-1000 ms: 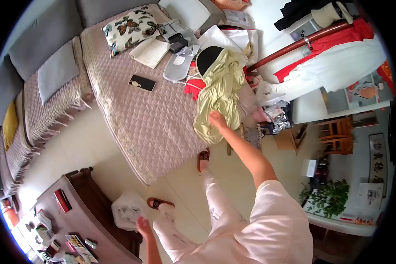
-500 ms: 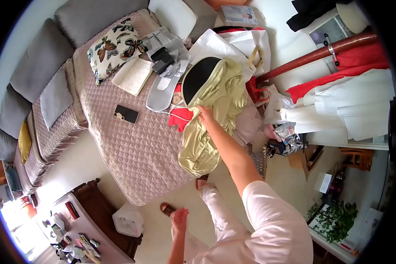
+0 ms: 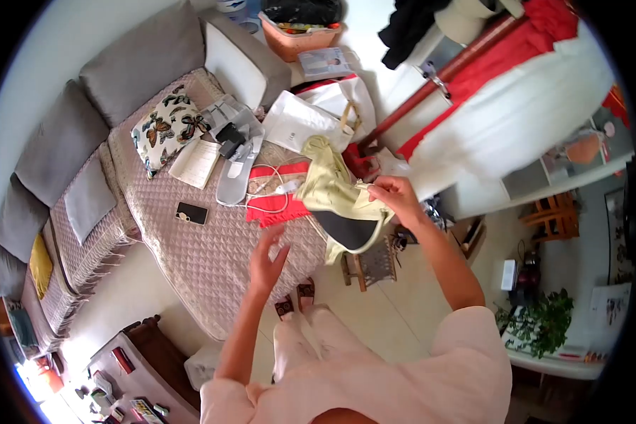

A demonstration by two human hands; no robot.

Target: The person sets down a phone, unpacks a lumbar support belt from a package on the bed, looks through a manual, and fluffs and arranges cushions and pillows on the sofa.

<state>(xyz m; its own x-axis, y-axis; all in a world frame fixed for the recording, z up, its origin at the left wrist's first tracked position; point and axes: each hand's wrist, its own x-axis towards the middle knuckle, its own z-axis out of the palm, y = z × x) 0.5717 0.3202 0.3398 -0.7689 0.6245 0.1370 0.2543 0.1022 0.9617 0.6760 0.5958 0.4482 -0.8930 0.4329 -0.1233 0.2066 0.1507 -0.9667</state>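
- You have a satin garment in shiny pale yellow-green, with a plain black panel.
- Your T-shirt is plain pale pink; your trousers show a similar pale pink.
- The quilted cover before you is dusty pink, stitched in diamonds.
- You see a scatter cushion in white, printed with brown and black butterflies.
- The sofa back cushions are plain grey; a small cushion is mustard yellow.
- Your phone is black with a beige patch; the notebook has cream pages.
- You have a bright red cloth near a white cord.
- The basket is peach-orange.
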